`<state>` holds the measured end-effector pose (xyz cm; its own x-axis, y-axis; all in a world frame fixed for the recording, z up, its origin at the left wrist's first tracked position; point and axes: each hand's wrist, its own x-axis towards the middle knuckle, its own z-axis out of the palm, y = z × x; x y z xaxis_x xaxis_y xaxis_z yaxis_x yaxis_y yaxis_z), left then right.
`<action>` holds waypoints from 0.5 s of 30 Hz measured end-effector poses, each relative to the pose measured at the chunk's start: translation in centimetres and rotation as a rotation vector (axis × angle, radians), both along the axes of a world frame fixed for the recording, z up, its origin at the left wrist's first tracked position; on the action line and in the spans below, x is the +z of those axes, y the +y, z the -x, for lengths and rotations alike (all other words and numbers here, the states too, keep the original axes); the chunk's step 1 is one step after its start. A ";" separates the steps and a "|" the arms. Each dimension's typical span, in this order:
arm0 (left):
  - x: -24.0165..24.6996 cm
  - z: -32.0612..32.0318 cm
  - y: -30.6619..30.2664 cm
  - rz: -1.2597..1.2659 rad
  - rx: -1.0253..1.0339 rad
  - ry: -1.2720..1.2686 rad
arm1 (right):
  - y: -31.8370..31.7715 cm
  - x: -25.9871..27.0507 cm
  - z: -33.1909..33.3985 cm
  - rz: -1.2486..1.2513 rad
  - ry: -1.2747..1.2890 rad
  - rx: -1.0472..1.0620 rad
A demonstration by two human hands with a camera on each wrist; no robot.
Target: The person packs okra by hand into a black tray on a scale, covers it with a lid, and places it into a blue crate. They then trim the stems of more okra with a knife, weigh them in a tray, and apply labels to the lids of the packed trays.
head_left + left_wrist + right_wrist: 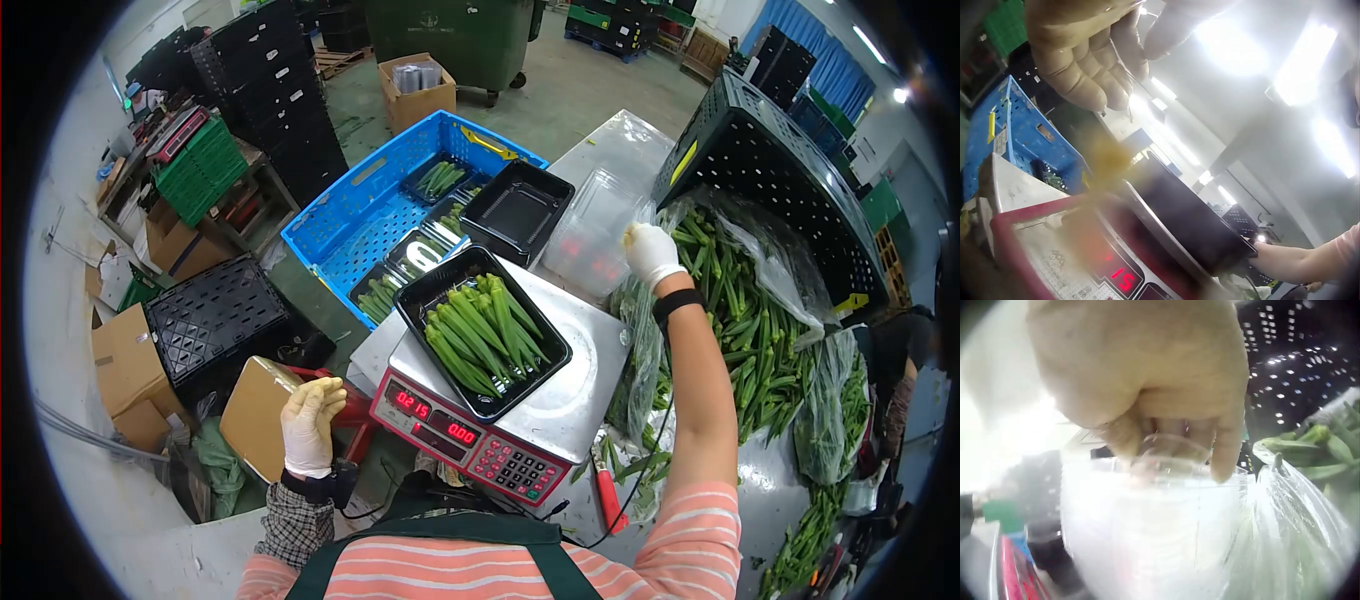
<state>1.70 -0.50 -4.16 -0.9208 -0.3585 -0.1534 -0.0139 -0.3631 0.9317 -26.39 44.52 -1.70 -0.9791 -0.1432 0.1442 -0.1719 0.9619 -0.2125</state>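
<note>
A black tray of okra (483, 335) rests on the steel plate of a red-framed scale (470, 450), whose display is lit. Left of the scale, my gloved left hand (308, 425) is held up with loosely bent fingers and nothing in them; the left wrist view shows this hand (1094, 53) above the scale. My gloved right hand (652, 252) is at the near right side of a stack of clear plastic lids (598, 235). In the right wrist view the fingers of that hand (1160, 394) curl over the rim of the clear lids (1154, 531).
Behind the scale are empty black trays (517, 208) and a blue crate (345, 215) with packed okra trays. On the right, loose okra (740, 310) spills from a tipped black crate (770, 170) lined with plastic. A red-handled tool (608, 497) lies right of the scale.
</note>
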 end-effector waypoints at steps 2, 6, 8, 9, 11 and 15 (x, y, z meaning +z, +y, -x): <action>0.1 0.2 0.2 0.001 -0.006 -0.008 | -0.5 -0.2 -0.3 -0.303 0.178 -0.025; 0.5 0.2 0.7 -0.001 -0.026 -0.002 | -0.3 0.4 -0.7 -0.242 0.328 0.020; 0.6 0.4 0.6 0.010 -0.032 -0.005 | 0.0 1.4 -0.9 -0.242 0.458 0.105; 0.5 0.4 0.4 0.019 -0.046 -0.012 | 0.1 2.4 -1.0 -0.164 0.563 0.088; 1.0 1.2 0.3 0.093 -0.071 0.025 | 0.2 4.5 -1.8 0.262 0.833 0.009; 5.0 4.9 1.4 0.392 -0.252 0.172 | -4.9 11.1 -9.9 1.375 0.177 0.202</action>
